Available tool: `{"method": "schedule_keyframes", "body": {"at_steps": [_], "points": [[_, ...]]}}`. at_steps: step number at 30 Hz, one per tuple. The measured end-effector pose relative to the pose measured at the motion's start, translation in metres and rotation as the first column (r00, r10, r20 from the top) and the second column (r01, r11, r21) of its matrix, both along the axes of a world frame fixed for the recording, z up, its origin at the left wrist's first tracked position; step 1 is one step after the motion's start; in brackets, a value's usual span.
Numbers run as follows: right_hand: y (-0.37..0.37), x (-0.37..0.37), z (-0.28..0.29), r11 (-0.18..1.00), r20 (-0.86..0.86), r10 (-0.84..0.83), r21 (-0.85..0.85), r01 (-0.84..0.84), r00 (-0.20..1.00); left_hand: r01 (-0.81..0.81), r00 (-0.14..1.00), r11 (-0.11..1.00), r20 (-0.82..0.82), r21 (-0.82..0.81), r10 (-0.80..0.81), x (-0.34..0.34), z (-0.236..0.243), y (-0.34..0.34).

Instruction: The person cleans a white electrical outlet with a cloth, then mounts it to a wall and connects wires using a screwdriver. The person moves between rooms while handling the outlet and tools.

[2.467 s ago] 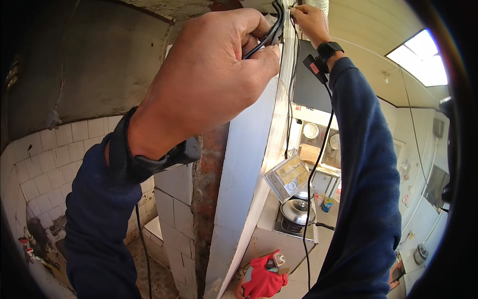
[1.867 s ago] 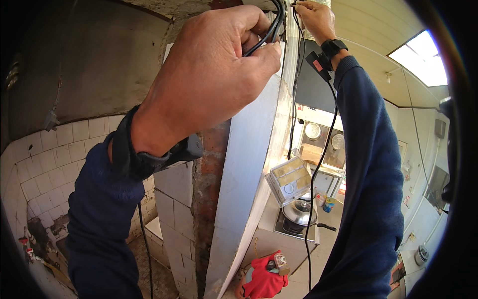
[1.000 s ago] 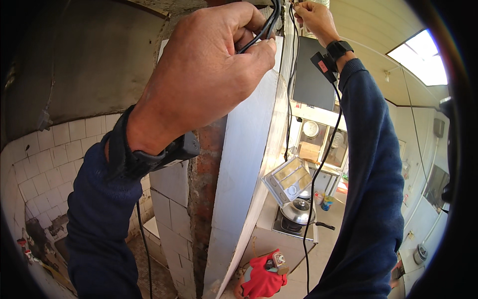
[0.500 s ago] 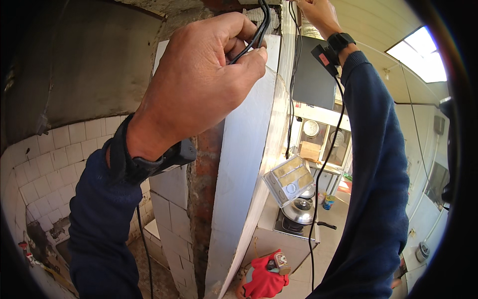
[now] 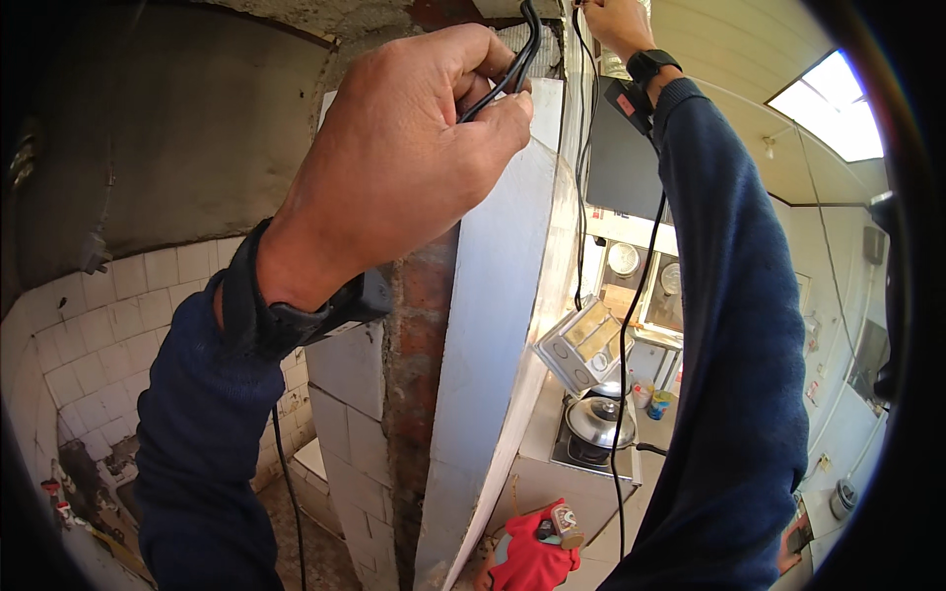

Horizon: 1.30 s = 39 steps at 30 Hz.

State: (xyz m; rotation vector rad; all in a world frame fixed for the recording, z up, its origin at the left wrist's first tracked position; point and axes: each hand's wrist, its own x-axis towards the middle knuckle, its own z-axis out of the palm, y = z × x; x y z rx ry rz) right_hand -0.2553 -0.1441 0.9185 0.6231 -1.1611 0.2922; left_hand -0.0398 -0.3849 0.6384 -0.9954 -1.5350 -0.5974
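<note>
Close in front, my left hand [image 5: 394, 158] is closed in a pinch around a loop of thin black cables [image 5: 529, 49], just beside the top of the wall edge. Higher and farther right, my right hand [image 5: 621, 28] reaches up to the picture's upper edge, its fingers closed on another black cable [image 5: 587, 98]. That cable runs down the wall edge to a white boxy fixture [image 5: 588, 345] with yellowish panels, which hangs tilted. Both wrists wear black straps with small devices.
A white-faced wall end [image 5: 493, 266] with exposed brick [image 5: 424, 325] divides two spaces. On the right, a lidded pan [image 5: 599, 422] sits on a stove below the fixture. A red cloth [image 5: 537, 552] lies lower down. White tiles [image 5: 108, 315] line the left space.
The view has shifted slightly, and the right hand sits a little farther left and lower in it. The hanging fixture has turned somewhat. My left hand keeps its pinch on the cables.
</note>
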Motion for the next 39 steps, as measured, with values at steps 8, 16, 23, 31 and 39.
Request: {"method": "schedule_keyframes", "body": {"at_steps": [8,16,23,31,39], "points": [[0.006,0.058,-0.054,0.971,0.282,0.225,0.009,-0.237,0.933,0.083,0.996,0.996,-0.044,-0.012,-0.083,-0.003,0.002,0.002],[0.007,0.050,-0.067,0.924,0.367,0.355,0.000,-0.382,0.860,0.150,0.988,0.989,-0.025,-0.012,-0.151,-0.011,0.000,0.013],[-0.008,0.052,-0.089,0.951,-0.099,0.298,-0.059,-0.305,0.949,0.119,0.990,0.992,-0.067,-0.030,-0.121,-0.015,0.001,0.014],[-0.008,0.027,-0.065,0.963,-0.262,0.143,0.260,-0.073,0.954,-0.021,0.999,1.000,-0.042,-0.018,0.020,-0.012,0.000,0.016],[-0.010,0.029,-0.066,0.970,-0.196,0.192,0.187,-0.155,0.962,0.084,0.993,0.996,-0.079,-0.027,-0.085,-0.013,0.003,0.022]]}}
